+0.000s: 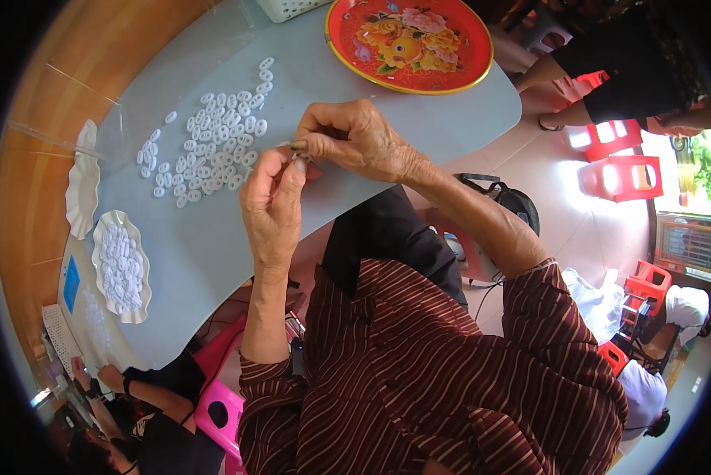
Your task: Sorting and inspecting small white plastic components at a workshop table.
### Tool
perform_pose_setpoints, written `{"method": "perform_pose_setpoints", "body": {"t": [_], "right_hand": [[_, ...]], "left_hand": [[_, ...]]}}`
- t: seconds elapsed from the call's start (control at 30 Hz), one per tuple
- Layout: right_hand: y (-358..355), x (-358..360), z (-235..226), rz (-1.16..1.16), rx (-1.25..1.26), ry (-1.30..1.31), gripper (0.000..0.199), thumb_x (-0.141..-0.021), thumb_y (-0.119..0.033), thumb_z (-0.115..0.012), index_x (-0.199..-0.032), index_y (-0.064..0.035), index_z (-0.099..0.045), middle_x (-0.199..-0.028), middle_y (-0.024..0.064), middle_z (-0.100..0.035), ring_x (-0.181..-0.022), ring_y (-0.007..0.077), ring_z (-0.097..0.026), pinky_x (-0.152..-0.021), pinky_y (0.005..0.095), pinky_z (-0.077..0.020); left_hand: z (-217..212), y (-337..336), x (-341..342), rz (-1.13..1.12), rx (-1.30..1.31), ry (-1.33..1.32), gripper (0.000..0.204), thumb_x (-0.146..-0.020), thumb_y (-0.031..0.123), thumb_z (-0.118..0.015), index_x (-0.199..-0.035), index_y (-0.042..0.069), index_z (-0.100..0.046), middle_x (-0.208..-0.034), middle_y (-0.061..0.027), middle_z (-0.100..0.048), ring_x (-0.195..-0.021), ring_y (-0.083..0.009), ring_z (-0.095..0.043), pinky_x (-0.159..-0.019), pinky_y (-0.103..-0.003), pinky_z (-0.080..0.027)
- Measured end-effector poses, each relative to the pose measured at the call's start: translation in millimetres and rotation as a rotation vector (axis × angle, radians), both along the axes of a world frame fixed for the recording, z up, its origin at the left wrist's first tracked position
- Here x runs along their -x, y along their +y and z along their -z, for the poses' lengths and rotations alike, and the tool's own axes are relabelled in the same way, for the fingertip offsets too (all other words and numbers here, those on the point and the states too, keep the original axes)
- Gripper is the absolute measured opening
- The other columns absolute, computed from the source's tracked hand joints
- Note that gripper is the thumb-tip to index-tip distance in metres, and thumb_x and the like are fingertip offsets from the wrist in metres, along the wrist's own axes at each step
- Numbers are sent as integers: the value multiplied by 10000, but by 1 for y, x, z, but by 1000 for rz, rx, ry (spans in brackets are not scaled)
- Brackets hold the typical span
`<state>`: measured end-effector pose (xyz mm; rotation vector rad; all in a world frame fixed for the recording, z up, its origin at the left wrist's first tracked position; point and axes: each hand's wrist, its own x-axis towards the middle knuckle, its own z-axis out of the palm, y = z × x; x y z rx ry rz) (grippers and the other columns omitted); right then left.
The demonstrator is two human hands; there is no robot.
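Note:
My left hand and my right hand meet over the near edge of the table. Fingertips of both hands pinch a tiny white piece, mostly covered by the thumbs, so its exact shape is hard to make out. Just left of my hands lie many small white oval plastic pieces with slots or holes in them, spread loosely in a patch. Farther left, a white wavy-edged dish is heaped with small white plastic pieces.
A red round tray with painted flowers sits at the table's far right. Another wavy white dish lies at the left, with a white basket at the top. A co-worker's arm rests at the lower left. Red stools stand on the floor.

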<state>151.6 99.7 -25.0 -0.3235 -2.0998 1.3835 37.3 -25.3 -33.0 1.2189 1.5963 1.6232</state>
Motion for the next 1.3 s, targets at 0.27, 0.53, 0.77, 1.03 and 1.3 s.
{"method": "perform_pose_setpoints", "body": {"t": [0.27, 0.53, 0.77, 1.03, 1.3], "right_hand": [[4, -5, -6, -52, 278, -75, 242, -925, -242, -575, -919, -11, -646, -681, 17, -609, -624, 99, -545, -590, 260, -462], [-1, -3, -2, -94, 224, -28, 203, -885, -197, -643, -889, 6, -626, -733, 5, -618, -695, 54, -525, -622, 231, -457], [-1, -1, 1, -53, 107, -76, 227, -905, -224, -615, -864, -4, -649, -683, 23, -618, -613, 65, -518, -568, 234, -449], [2, -5, -3, -65, 248, -53, 297, -969, -248, -491, -896, -7, -648, -672, 11, -585, -606, 73, -510, -560, 236, -438], [-2, -1, -1, -79, 385, 99, 217, -930, -222, -581, -880, -15, -623, -693, -5, -577, -612, 47, -476, -543, 211, -405]], "left_hand": [[0, -5, -2, -35, 61, -147, 207, -918, 182, -548, -974, -8, -609, -756, -37, -613, -700, -66, -506, -660, -213, -404], [-4, -3, -1, -43, 86, -109, 215, -916, 187, -552, -969, -14, -605, -756, -32, -607, -696, -67, -503, -650, -215, -407], [-6, -1, -5, -96, 22, -44, 210, -921, 179, -544, -951, -19, -606, -765, -37, -608, -707, -81, -522, -661, -217, -414], [-10, 1, -6, -47, -30, -451, 214, -927, 190, -539, -944, -11, -611, -770, -39, -605, -718, -97, -515, -691, -228, -405], [-4, 3, -4, -79, -3, -233, 224, -925, 195, -537, -945, -17, -609, -768, -41, -608, -709, -80, -505, -654, -214, -392]]}}
